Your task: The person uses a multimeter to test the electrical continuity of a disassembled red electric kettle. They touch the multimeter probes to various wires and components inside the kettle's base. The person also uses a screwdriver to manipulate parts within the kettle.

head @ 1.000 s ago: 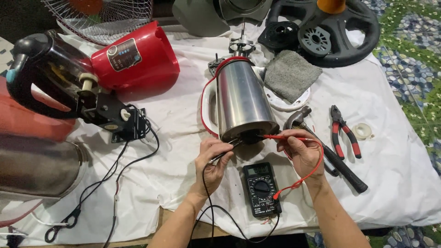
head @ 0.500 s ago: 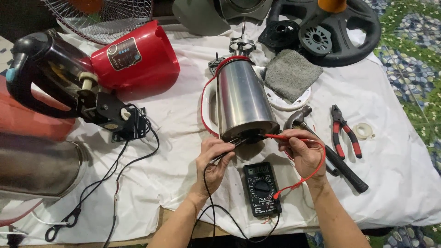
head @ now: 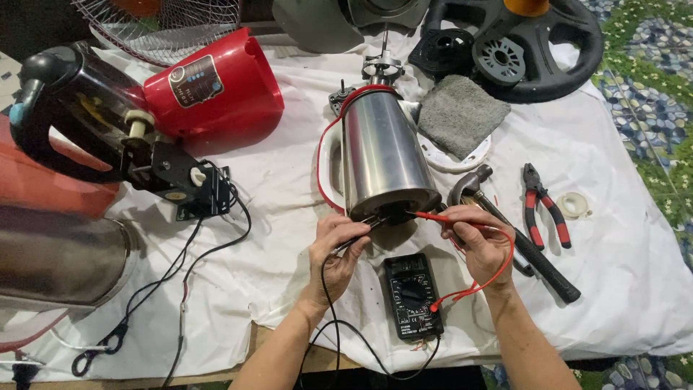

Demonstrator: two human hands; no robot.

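Observation:
A stainless steel electric kettle (head: 382, 155) with a red and white handle lies on its side on the white cloth (head: 289, 238), its base facing me. My left hand (head: 336, 249) holds a black probe (head: 357, 235) whose tip touches the kettle's base. In my right hand (head: 484, 242) is a red probe (head: 433, 216), also pressed to the base. A black multimeter (head: 413, 295) lies between my wrists, with red and black leads running to it.
A hammer (head: 520, 242) and red-handled pliers (head: 543, 206) lie right of my right hand, beside a tape roll (head: 574, 206). A grey cloth (head: 460, 115), a black steering wheel (head: 520, 43), a red fan housing (head: 216, 90) and a black motor part with wires (head: 173, 177) surround the kettle.

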